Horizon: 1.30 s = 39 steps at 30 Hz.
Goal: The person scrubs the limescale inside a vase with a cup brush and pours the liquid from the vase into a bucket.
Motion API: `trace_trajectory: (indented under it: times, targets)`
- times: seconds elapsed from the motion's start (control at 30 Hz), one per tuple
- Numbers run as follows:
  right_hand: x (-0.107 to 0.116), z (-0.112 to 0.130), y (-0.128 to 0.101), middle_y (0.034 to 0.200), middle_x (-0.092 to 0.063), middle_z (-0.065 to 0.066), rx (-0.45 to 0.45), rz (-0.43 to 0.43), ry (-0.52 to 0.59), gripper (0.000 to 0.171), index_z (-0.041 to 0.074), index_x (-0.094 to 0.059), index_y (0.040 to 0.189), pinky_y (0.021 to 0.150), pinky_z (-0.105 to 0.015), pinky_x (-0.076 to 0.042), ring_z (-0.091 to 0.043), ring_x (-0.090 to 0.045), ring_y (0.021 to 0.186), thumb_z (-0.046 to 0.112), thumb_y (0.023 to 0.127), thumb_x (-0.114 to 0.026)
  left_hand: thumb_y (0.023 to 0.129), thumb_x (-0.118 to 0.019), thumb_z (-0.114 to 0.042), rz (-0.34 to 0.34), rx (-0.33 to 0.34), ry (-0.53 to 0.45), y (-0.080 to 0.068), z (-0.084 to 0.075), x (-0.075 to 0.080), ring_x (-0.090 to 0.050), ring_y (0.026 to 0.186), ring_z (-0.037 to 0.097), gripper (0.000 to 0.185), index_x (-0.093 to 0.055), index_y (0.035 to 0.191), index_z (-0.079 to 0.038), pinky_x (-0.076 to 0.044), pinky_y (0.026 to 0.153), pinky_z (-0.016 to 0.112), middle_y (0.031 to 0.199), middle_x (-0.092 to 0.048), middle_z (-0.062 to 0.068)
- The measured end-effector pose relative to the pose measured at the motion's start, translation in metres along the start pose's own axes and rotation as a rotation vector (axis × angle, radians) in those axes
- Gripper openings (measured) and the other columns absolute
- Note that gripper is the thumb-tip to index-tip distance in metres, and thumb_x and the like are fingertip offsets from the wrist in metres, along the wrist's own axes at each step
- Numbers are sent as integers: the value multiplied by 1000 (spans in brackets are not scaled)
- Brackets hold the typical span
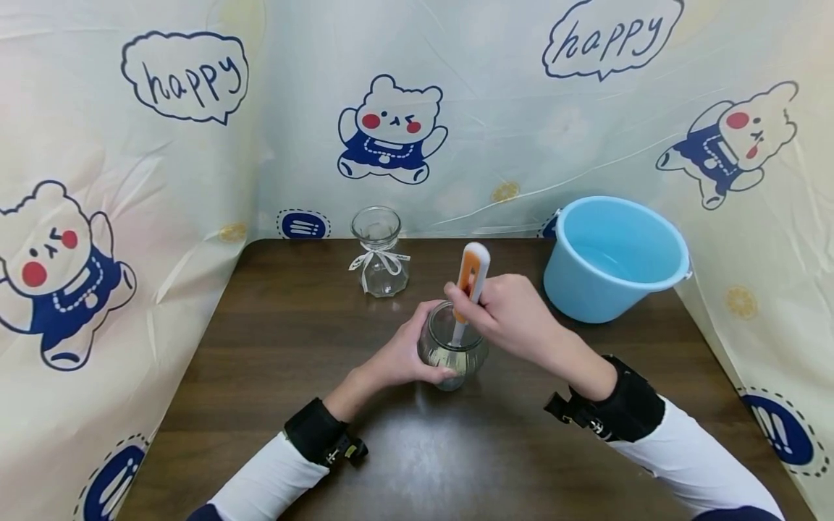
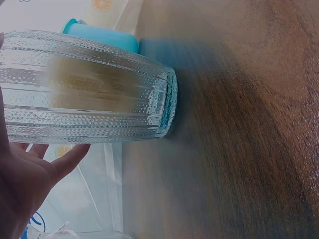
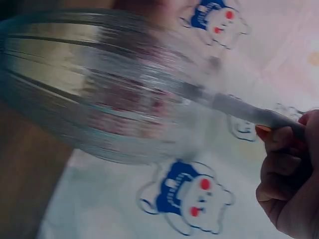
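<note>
Glass jar (image 1: 452, 353) stands mid-table, left hand (image 1: 405, 354) curled round its side. Right hand (image 1: 511, 317) grips an orange-and-white brush (image 1: 470, 286) pushed down into the jar; scrubbing looks underway. Second jar (image 1: 380, 252) waits far behind, blue bucket (image 1: 615, 255) far right.

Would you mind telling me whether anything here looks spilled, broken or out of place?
Nothing stands out. The left hand holds the glass jar upright on the table, and the right hand holds a brush inside it.
</note>
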State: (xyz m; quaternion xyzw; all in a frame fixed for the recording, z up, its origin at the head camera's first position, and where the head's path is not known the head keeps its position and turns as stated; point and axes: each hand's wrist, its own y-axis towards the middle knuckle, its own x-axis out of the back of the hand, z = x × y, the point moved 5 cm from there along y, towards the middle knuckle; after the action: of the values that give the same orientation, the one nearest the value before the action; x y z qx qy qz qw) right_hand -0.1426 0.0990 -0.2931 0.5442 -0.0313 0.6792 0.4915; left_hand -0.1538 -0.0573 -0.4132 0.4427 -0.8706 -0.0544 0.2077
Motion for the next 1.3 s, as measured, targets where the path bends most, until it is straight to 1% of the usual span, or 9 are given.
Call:
trace_trajectory:
  times: [0.2, 0.4, 0.5, 0.63, 0.8, 0.9, 1.1, 1.23, 1.3]
  targets:
    - [-9, -5, -5, 47, -33, 13, -73, 93, -21, 55, 18, -47, 50, 42, -25, -28, -4, -34, 44, 26, 102, -63, 73, -90, -3, 0, 14, 12, 1, 28, -2, -61, 120, 27, 97, -32, 151, -5, -50, 105, 38, 139, -58, 19]
    - [21, 5, -1, 53, -50, 11, -36, -56, 113, 64, 13, -67, 65, 44, -27, -35, -3, -44, 50, 54, 108, -43, 69, -94, -10, -22, 0, 27, 2, 41, -1, -61, 120, 22, 100, -35, 150, -14, -49, 105, 36, 137, -60, 10]
    - [24, 9, 0, 55, -54, 9, -3, -94, 140, 69, 12, -69, 70, 44, -27, -36, -3, -46, 50, 61, 107, -37, 70, -94, -13, -23, -2, 25, 2, 42, 0, -61, 120, 21, 99, -37, 149, -17, -49, 105, 36, 136, -61, 7]
    - [4, 6, -1, 51, -50, 9, 23, -41, 75, 72, 16, -55, 57, 44, -25, -34, -3, -45, 47, 63, 107, -33, 71, -93, -13, -16, 8, 20, 1, 42, -1, -62, 119, 21, 96, -37, 149, -16, -50, 104, 37, 135, -62, 8]
    - [-16, -2, -3, 46, -30, 10, 30, 32, -61, 65, 15, -41, 48, 43, -24, -25, -6, -30, 43, 43, 105, -52, 73, -93, -13, -2, 27, 2, 1, 41, -1, -61, 120, 22, 97, -35, 150, -16, -50, 104, 36, 136, -61, 9]
    - [-7, 0, 0, 47, -37, 7, 94, -37, -105, 63, 11, -50, 52, 43, -23, -27, -6, -34, 42, 41, 107, -54, 71, -94, -12, -12, 10, 17, 1, 41, -1, -61, 122, 25, 100, -34, 151, -15, -49, 106, 39, 138, -60, 11]
    - [27, 12, 3, 65, -70, -5, 219, -284, -88, 66, 1, -73, 76, 43, -19, -36, -11, -55, 47, 47, 110, -43, 68, -95, -14, -25, 0, 52, 3, 42, -2, -59, 123, 21, 101, -37, 149, -15, -47, 107, 36, 141, -57, 7]
    - [21, 12, -1, 66, -69, -6, 261, -295, -102, 62, -1, -73, 79, 43, -19, -39, -12, -56, 47, 44, 110, -45, 69, -95, -16, -26, -3, 59, 3, 42, -2, -60, 122, 22, 99, -37, 149, -15, -48, 106, 37, 139, -58, 7]
    - [8, 7, -5, 63, -66, -5, 286, -276, -114, 60, -1, -71, 78, 43, -22, -43, -12, -56, 47, 42, 111, -44, 70, -93, -12, -17, 4, 51, 2, 31, -1, -61, 120, 24, 97, -36, 149, -11, -49, 105, 37, 138, -59, 11]
